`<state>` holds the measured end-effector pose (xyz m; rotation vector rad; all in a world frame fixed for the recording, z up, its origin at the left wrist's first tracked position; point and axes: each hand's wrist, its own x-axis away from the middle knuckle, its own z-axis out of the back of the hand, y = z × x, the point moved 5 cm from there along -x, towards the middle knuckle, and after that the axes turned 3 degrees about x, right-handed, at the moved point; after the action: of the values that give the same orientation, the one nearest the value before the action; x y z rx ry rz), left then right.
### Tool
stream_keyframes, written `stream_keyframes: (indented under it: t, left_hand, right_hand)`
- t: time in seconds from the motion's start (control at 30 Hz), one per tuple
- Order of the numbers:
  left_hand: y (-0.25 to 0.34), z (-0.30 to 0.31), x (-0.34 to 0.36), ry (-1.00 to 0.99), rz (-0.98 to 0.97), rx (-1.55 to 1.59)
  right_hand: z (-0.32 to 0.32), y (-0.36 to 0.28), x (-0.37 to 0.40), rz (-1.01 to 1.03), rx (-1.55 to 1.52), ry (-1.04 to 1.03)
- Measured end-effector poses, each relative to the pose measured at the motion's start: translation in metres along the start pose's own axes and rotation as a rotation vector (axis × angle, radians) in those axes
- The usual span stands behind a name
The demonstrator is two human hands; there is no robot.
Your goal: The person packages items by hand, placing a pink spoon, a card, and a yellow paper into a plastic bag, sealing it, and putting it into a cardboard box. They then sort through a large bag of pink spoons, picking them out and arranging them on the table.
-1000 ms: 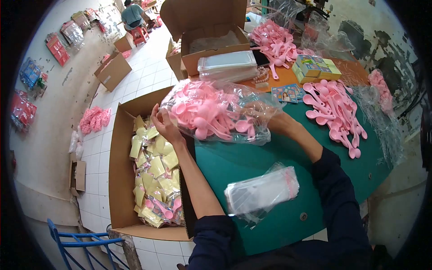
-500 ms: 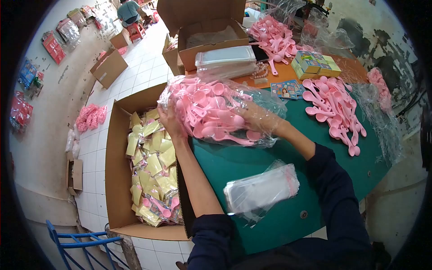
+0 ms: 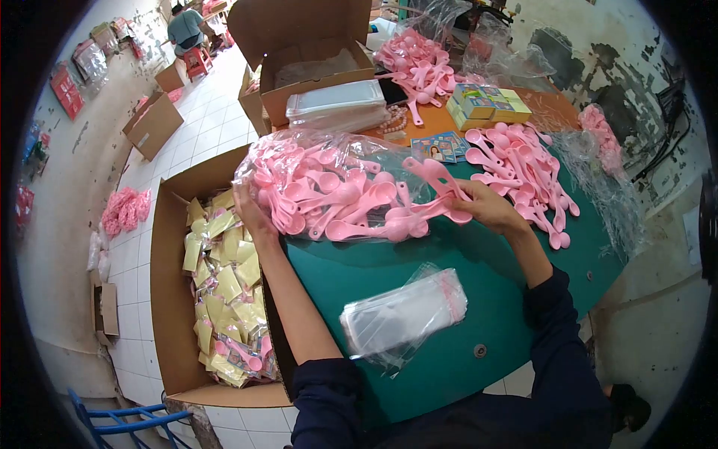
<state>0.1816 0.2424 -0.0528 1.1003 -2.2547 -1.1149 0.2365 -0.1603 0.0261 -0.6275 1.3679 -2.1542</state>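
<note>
A clear plastic bag (image 3: 321, 187) full of pink spoons lies on the green table (image 3: 493, 292). Its left end is gripped by my left hand (image 3: 254, 213), whose fingers are partly hidden by the bag. At the bag's opening on the right, my right hand (image 3: 490, 206) is closed on several pink spoons (image 3: 437, 179). A loose pile of pink spoons (image 3: 523, 168) lies to the right of it. Nearer my body is a stack of clear plastic sleeves (image 3: 404, 314).
A large carton (image 3: 166, 299) of packed yellow-card packets stands left of the table. Behind are an open box (image 3: 314, 82), more sleeves (image 3: 336, 105), yellow boxes (image 3: 490, 105), cards (image 3: 441, 146) and another spoon pile (image 3: 419, 63). A person (image 3: 185, 30) sits far back.
My right hand has come out of the bag, moved right, and now holds several spoons. My left hand still holds the bag. The whole view has shifted slightly.
</note>
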Motion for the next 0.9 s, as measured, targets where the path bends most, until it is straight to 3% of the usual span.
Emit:
stream_keyframes:
  t: [0.17, 0.4, 0.5, 0.6, 0.7, 0.9]
  left_hand:
    - [-0.005, 0.004, -0.007, -0.051, 0.044, 0.052]
    - [-0.009, 0.006, -0.012, -0.077, 0.074, 0.093]
    - [-0.010, 0.007, -0.015, -0.107, 0.077, 0.105]
    - [-0.007, 0.005, -0.010, -0.071, 0.088, 0.079]
    - [-0.022, 0.018, -0.033, -0.191, 0.100, 0.161]
    - [-0.010, 0.003, -0.015, -0.165, 0.105, 0.127]
  right_hand:
    - [0.010, 0.024, 0.045, -0.092, -0.241, 0.062]
    - [0.008, 0.029, 0.087, -0.153, -0.281, 0.146]
    - [0.018, 0.040, 0.089, -0.026, 0.117, 0.198]
    - [0.019, 0.029, 0.093, -0.030, 0.254, 0.249]
    - [0.021, 0.039, 0.094, -0.063, 0.077, 0.247]
    - [0.029, 0.042, 0.102, -0.151, -0.339, 0.185]
